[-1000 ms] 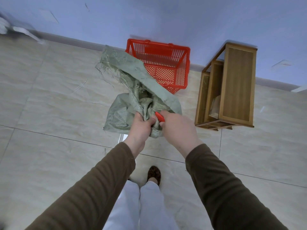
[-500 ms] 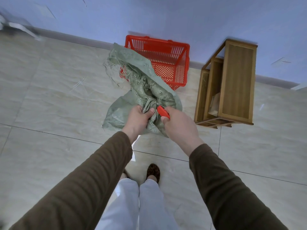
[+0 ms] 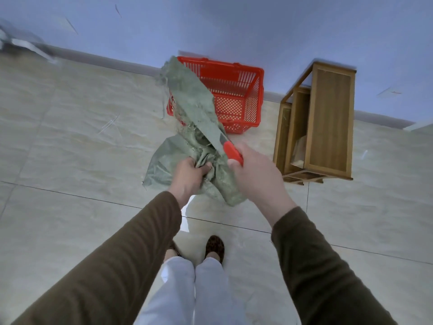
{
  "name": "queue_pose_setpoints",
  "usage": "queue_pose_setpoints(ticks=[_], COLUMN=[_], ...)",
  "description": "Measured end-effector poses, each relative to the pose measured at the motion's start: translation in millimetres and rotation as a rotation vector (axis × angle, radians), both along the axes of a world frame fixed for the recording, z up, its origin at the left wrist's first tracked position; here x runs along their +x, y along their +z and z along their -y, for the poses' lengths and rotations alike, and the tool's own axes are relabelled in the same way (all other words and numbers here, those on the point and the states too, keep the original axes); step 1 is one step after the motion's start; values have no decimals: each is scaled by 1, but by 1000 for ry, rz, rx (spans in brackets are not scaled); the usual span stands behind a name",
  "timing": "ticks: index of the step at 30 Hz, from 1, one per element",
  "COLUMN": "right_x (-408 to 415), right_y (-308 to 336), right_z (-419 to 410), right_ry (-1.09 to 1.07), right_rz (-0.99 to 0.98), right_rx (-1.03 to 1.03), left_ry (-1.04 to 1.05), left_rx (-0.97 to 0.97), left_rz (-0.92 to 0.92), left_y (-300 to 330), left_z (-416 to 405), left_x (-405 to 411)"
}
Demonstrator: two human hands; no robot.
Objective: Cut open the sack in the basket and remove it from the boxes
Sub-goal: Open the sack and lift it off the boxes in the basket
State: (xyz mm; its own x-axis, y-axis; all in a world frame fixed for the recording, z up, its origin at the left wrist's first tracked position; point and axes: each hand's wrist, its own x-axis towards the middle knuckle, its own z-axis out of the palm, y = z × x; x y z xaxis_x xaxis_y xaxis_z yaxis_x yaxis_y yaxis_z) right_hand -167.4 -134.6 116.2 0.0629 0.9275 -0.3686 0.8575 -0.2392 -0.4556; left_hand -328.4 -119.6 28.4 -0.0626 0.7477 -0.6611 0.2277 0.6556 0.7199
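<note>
Overhead, frayed sack [image 3: 192, 106] bunched in left hand [image 3: 187, 177], perhaps clear of basket [image 3: 254, 90].

Left hand [image 3: 187, 175]: gripping bunched green sack [image 3: 195, 113], held off the floor.
Right hand [image 3: 255, 174]: just beside the left, clasping a red-handled knife [image 3: 232, 154], blade against the sack.
Red basket [image 3: 232, 97]: beyond both hands, by the wall.
Wooden stand [image 3: 328, 120]: right of the right hand.
</note>
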Motion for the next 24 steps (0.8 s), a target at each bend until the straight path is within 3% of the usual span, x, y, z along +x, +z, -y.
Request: queue_pose_setpoints(ticks=[5, 7, 10, 13, 18, 24], right_x=[-6, -4, -14, -18, -17, -14], right_y=[-14, -27, -46, -61, -66, -66], right_z=[2, -8, -17, -18, -11, -12], right_ry=[-215, -269, -443, -610, -769, -771], right_rz=[-35, -111, -482, -677, -667, -651], right_rx=[251, 125, -135, -158, -83, -100], left_ry=[24, 44, 109, 216, 342, 288], left_rx=[7, -23, -67, -76, -95, -6], left_rz=[175, 221, 286, 358, 252, 210], left_y=[10, 9, 10, 7, 3, 13], left_z=[-6, -2, 5, 10, 14, 16], left_x=[6, 7, 8, 3, -6, -9])
